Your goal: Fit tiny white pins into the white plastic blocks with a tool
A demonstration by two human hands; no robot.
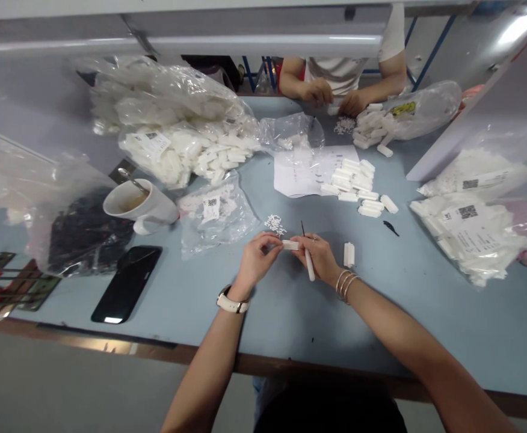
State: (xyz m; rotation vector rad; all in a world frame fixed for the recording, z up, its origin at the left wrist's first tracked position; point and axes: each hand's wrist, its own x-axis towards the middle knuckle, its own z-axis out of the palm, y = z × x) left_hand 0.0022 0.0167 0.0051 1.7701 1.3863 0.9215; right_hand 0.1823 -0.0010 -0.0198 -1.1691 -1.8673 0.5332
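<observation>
My left hand is closed, its thumb and fingertips pinching one end of a small white ribbed plastic part. At the other end, my right hand steadies the same part. Between its fingers it also grips a slim tool with a white handle and a thin dark shaft pointing away from me. Just beyond my left fingertips lies a small heap of tiny white pieces. To the right of my right hand, another white plastic part rests on the blue table.
A pile of white parts lies beside a paper sheet. Clear bags of parts stand behind; more bags are right. Left are a mug with a spoon and a phone. Opposite, a person's hands handle a white part.
</observation>
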